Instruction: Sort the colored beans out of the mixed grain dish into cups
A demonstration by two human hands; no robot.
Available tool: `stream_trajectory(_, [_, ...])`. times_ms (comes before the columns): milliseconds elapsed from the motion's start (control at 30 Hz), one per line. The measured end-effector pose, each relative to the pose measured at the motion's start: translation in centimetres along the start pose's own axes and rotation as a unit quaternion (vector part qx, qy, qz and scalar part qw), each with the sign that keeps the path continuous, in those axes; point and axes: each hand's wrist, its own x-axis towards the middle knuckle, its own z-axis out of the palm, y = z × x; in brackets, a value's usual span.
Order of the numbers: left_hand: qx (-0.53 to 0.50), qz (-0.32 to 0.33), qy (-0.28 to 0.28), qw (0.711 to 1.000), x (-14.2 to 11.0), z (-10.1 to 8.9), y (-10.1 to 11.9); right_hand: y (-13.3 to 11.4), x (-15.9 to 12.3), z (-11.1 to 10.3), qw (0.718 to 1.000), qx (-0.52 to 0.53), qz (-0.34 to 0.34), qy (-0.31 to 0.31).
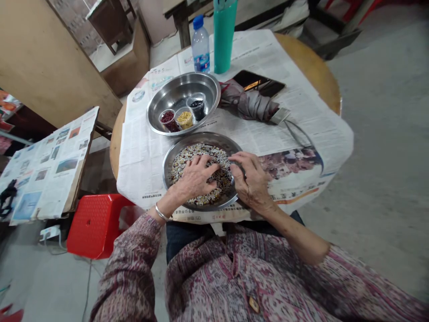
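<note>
The left hand [194, 176] was spread wide and pressed flat on the mixed grains [187, 154]. The right hand [251, 181] was half curled, touching the grains beside the rim of a steel bowl [201, 137]. This bowl sat on newspaper [144, 156]. Farther away, a bigger steel bowl [167, 89] held three small cups [185, 119].

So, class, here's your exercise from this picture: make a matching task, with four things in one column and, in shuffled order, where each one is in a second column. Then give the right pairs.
Things:
1. bangle
2. small cups
3. red stool
4. mixed grains

Places:
A. on the floor beside the round table
B. in the lower steel bowl, under the left hand and right hand
C. on the left wrist
D. in the upper steel bowl

Pairs: 1-C, 2-D, 3-A, 4-B
</note>
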Motion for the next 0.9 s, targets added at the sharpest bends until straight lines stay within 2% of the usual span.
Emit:
stream_trajectory(100, [0.002,0.032,-0.040,0.999,0.5,0.5,0.0,-0.1,0.1,0.0,1.000,0.008,-0.004,0.002])
stream_trajectory(200, [0.035,0.048,-0.060,0.996,-0.1,0.0,-1.0,-0.2,0.1,0.1,1.000,0.017,-0.007,0.007])
stream_trajectory(300, [0.081,-0.001,-0.048,0.996,-1.7,-1.0,-2.4,-0.2,0.1,0.1,1.000,0.021,0.001,0.007])
stream_trajectory(367, [0.092,-0.057,-0.034,0.994,-3.0,-1.7,-3.1,-0.2,0.1,0.1,1.000,0.022,0.007,0.005])
stream_trajectory(500, [0.056,-0.150,0.023,0.987,-5.4,-2.3,-3.0,-0.3,0.1,0.1,1.000,0.020,0.004,0.009])
stream_trajectory(567, [0.008,-0.169,0.011,0.985,-6.3,-2.3,-2.2,-0.3,0.0,0.1,1.000,0.020,0.004,0.006])
stream_trajectory(633, [-0.043,-0.161,-0.030,0.986,-6.7,-2.1,-1.2,-0.2,0.0,0.0,1.000,0.019,0.006,-0.001])
stream_trajectory(700, [-0.075,-0.146,-0.060,0.985,-6.5,-1.6,-0.2,-0.2,0.0,0.0,1.000,0.014,0.004,-0.003])
stream_trajectory(767, [-0.095,-0.143,-0.066,0.983,-5.7,-0.9,0.5,-0.1,0.0,-0.1,1.000,0.010,-0.002,-0.001])
stream_trajectory(900, [-0.133,-0.138,-0.028,0.981,-3.0,0.6,0.5,0.0,0.0,0.0,1.000,0.014,-0.015,0.001])
